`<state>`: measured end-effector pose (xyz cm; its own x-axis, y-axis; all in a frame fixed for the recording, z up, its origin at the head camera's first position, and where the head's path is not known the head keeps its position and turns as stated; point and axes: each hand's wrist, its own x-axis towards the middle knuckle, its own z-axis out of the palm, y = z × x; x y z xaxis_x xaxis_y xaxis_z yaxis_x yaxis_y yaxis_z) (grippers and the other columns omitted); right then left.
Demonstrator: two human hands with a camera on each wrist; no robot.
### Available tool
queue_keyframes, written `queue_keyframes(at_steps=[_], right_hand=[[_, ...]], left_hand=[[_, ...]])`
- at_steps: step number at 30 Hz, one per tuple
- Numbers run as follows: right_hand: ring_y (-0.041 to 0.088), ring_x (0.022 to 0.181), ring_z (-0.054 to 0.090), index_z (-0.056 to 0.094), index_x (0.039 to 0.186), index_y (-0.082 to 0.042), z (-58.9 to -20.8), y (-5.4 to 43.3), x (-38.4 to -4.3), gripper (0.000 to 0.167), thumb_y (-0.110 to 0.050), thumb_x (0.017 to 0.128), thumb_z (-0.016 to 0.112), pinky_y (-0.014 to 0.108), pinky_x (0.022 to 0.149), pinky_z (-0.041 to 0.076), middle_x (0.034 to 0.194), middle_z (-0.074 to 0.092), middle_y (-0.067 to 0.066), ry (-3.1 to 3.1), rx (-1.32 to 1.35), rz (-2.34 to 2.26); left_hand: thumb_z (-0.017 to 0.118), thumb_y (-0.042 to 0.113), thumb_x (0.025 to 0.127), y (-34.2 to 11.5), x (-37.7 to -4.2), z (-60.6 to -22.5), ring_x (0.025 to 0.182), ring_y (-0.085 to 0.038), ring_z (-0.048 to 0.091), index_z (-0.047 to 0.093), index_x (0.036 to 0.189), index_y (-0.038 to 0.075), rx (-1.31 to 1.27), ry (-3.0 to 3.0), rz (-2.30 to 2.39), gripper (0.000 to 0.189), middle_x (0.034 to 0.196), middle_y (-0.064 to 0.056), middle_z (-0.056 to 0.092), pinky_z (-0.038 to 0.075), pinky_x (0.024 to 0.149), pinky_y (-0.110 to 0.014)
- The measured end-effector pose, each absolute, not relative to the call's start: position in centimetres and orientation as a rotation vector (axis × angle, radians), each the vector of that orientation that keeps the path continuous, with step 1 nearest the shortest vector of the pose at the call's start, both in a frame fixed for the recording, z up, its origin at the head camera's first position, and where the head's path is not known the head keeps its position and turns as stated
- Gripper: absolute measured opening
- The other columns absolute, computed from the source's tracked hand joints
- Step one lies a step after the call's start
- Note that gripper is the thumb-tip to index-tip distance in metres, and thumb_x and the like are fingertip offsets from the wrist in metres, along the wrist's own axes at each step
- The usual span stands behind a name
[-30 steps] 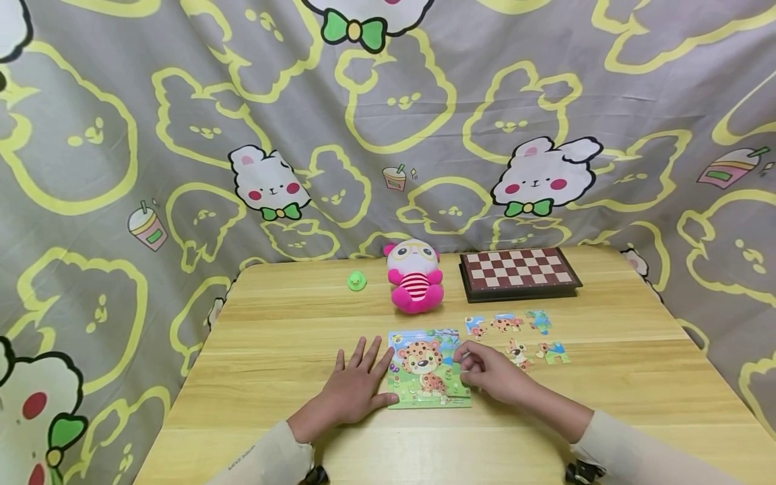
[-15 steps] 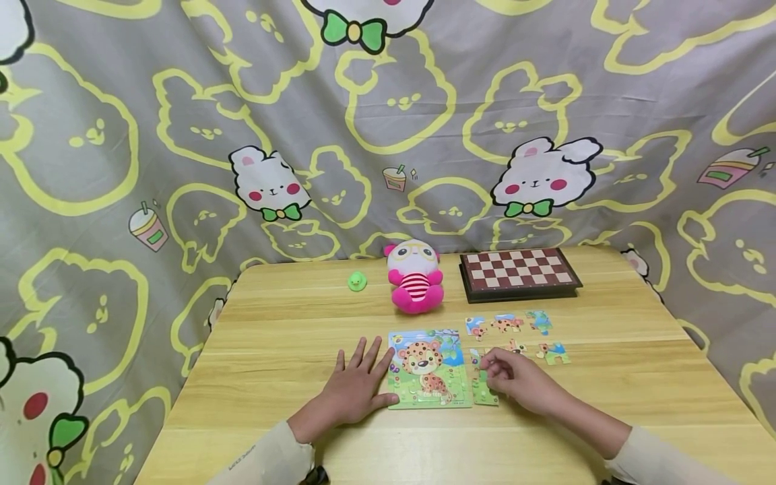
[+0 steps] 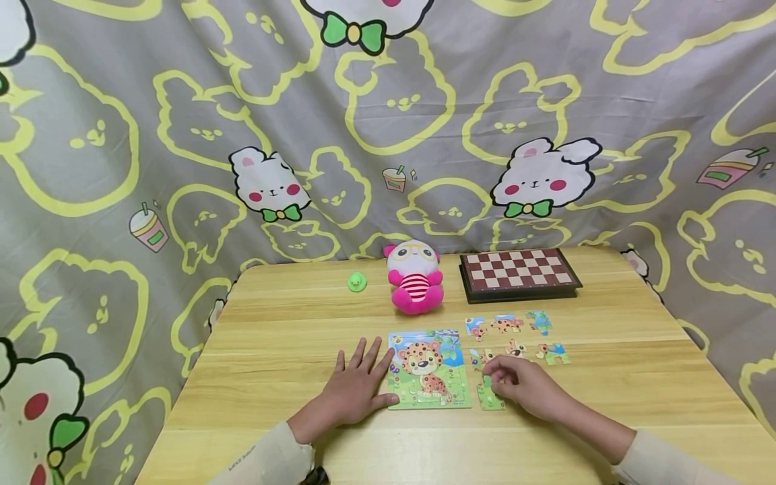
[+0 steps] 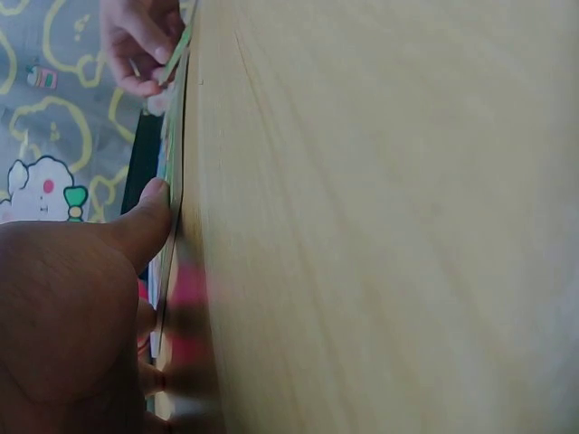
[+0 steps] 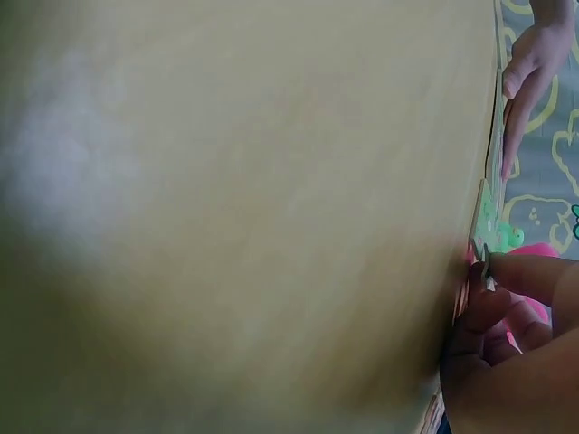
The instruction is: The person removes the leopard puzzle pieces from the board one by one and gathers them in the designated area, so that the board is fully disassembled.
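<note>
My left hand lies flat with fingers spread, thumb and index finger at the left edge of a square jigsaw puzzle showing a spotted leopard cub. In the left wrist view its thumb touches the puzzle's edge. Just right of the puzzle, my right hand pinches a green puzzle piece between thumb and fingertips, low over the table. The left wrist view shows this piece tilted. Beside the fingertips lies another puzzle piece with purple berries, partly covered by the hand.
Several loose puzzle pieces lie in rows behind the right hand. A folding chessboard, a pink plush panda and a small green duck stand at the back of the wooden table. A patterned curtain hangs behind.
My right hand has moved from the puzzle's right edge to the right with a green piece, then slightly nearer, and the piece has shifted with it. The left hand stays in place.
</note>
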<state>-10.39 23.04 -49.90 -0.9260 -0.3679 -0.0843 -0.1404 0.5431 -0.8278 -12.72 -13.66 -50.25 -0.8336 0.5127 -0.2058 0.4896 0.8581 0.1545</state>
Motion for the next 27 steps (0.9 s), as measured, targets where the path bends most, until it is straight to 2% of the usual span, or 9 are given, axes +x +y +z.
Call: queue_keyframes(at_steps=[9, 27], right_hand=[[0.009, 0.076, 0.053, 0.072, 0.112, -0.007, -49.91, 22.91, -10.21, 0.018, -0.008, 0.094, 0.072, 0.022, 0.066, 0.046, 0.092, 0.065, -0.001, 2.504, -0.387, -1.343], [0.008, 0.075, 0.051, 0.073, 0.110, -0.007, -50.05, 22.90, -9.99, 0.019, -0.008, 0.092, 0.075, 0.023, 0.065, 0.045, 0.096, 0.065, 0.001, 2.557, -0.389, -1.351]], left_hand=[[0.039, 0.076, 0.097, -13.70, -12.80, -50.40, 0.158, -0.042, 0.004, 0.015, 0.168, 0.024, 0.760, 2.792, 0.135, 0.090, 0.174, -0.011, 0.005, 0.017, 0.116, -0.075], [0.040, 0.075, 0.098, -13.63, -12.69, -50.18, 0.158, -0.042, 0.004, 0.016, 0.167, 0.024, 0.757, 2.788, 0.144, 0.090, 0.174, -0.011, 0.006, 0.016, 0.116, -0.076]])
